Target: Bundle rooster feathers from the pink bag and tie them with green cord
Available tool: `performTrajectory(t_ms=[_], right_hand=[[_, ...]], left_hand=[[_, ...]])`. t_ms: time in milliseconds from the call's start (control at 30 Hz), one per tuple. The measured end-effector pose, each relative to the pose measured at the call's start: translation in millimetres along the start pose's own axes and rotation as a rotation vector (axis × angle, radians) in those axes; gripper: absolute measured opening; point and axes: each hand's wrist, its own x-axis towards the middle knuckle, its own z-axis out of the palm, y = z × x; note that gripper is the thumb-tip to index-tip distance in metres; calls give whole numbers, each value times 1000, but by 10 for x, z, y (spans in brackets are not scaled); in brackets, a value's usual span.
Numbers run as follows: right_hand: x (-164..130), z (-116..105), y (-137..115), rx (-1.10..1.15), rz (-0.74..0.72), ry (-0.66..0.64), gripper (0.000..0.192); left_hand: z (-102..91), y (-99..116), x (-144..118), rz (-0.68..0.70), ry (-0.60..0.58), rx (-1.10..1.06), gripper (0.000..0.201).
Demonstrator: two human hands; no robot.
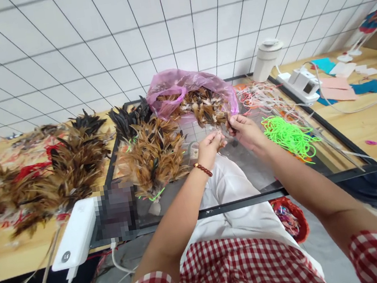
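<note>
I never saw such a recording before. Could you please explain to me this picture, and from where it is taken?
No machine works here: these are a person's bare left hand and right hand, seen from a camera on that person's head, looking forward and down. The black-framed, see-through panel carries a heap of brown feathers, a pink plastic bag with more feathers, pale cords and green cords. Both hands pinch: the right seems to hold a small brown thing, perhaps a feather; what the left pinches is too small to tell.
</note>
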Motion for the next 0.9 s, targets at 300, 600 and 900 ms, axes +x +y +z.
performTrajectory(t_ms=[300, 600, 900], right_hand=[[10, -52, 84, -23, 13, -65, 41], [-94, -183, -10, -997, -682, 50, 40], [-150, -123, 20, -1158, -676, -138, 20]], left_hand=[[-9, -16, -18, 2, -36, 105, 20], [-4, 46, -43, -26, 84, 77, 25], [3, 83, -70, -7, 5, 25, 25]])
